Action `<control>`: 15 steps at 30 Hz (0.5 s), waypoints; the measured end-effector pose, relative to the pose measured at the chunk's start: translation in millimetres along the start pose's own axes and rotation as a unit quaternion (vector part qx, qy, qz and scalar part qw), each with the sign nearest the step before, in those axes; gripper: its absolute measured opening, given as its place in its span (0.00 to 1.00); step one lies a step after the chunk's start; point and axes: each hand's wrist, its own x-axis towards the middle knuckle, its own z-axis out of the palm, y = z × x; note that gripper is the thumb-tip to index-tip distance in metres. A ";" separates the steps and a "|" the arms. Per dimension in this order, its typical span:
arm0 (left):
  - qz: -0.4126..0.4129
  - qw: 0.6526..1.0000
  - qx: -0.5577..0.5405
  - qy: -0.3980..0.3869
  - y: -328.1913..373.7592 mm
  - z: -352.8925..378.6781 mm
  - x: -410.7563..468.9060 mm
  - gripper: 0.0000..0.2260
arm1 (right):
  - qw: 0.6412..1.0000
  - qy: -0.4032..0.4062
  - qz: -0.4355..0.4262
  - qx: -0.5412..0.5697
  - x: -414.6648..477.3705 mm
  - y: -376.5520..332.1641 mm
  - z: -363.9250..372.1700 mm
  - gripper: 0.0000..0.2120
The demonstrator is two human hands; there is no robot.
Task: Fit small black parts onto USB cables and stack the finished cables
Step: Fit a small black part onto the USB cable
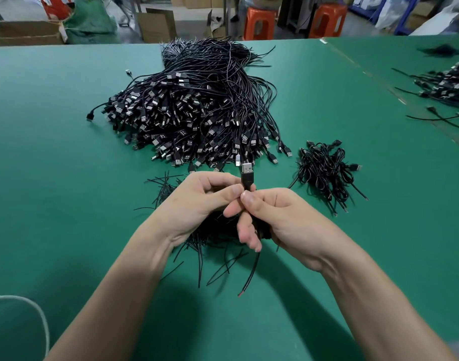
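Note:
Both hands meet over the green table (53, 157) on one black USB cable (247, 175), its metal plug pointing up. My left hand (197, 201) pinches the cable just below the plug. My right hand (272, 217) grips the cable lower down, and its wire tail hangs out beneath with a reddish stripped end. A big heap of USB cables (192, 113) lies behind the hands. A small bundle of coiled cables (324, 173) sits to the right. Thin black ties (165, 188) lie scattered under and left of my hands. Whether a small part is on the cable is hidden.
Another cable pile (447, 87) lies at the far right edge of the table. A white cord (38, 316) loops at the bottom left. Cardboard boxes (25, 32) and orange stools (259, 22) stand beyond the far table edge.

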 end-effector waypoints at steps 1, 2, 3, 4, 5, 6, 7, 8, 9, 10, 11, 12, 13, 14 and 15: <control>-0.002 1.000 -0.004 0.004 -1.4 -0.9 0.2 0.07 | 1.000 0.008 -0.001 0.003 -0.1 -0.1 1.2 0.15; -0.001 1.000 -0.003 0.011 -2.5 -2.2 0.7 0.07 | 1.000 0.021 -0.005 0.005 -0.2 -0.2 1.9 0.13; 0.000 1.000 0.004 0.022 -2.9 -3.2 1.4 0.08 | 0.999 0.036 -0.010 0.010 -0.2 -0.3 1.9 0.11; 0.001 0.999 0.016 0.033 -2.9 -4.0 2.4 0.08 | 0.998 0.052 -0.012 0.017 -0.1 -0.1 1.6 0.11; 0.000 0.999 0.029 0.041 -1.9 -3.9 3.3 0.09 | 0.997 0.065 -0.013 0.028 0.5 0.2 1.1 0.11; 0.003 0.998 0.040 0.049 -1.6 -3.1 4.4 0.10 | 0.996 0.076 -0.013 0.040 1.2 0.5 0.9 0.11; 0.006 0.997 0.046 0.058 -1.4 -1.6 5.3 0.11 | 0.995 0.087 -0.014 0.049 1.9 0.8 1.2 0.11; 0.013 0.996 0.048 0.068 -2.1 -0.3 6.4 0.11 | 0.993 0.099 -0.016 0.057 3.1 1.1 1.9 0.11; 0.020 0.996 0.048 0.079 -2.8 1.2 6.8 0.09 | 0.992 0.110 -0.021 0.066 4.5 1.5 3.1 0.11; 0.027 0.995 0.048 0.088 -4.3 2.5 6.9 0.08 | 0.990 0.120 -0.029 0.074 5.8 1.9 4.5 0.10; 0.033 0.994 0.046 0.093 -5.7 4.2 6.6 0.08 | 0.988 0.131 -0.038 0.078 6.8 2.6 5.6 0.10; 0.039 0.994 0.040 0.093 -7.3 5.5 5.9 0.09 | 0.986 0.140 -0.048 0.076 7.5 3.4 6.3 0.10; 0.044 0.995 0.032 0.089 -8.5 7.1 5.0 0.09 | 0.985 0.148 -0.055 0.071 8.0 3.9 6.8 0.10; 0.049 0.995 0.024 0.084 -9.8 8.5 4.5 0.09 | 0.984 0.153 -0.060 0.067 8.1 4.1 7.3 0.10; 0.052 0.995 0.020 0.082 -10.9 9.9 4.4 0.09 | 0.983 0.157 -0.064 0.064 8.1 4.4 7.6 0.10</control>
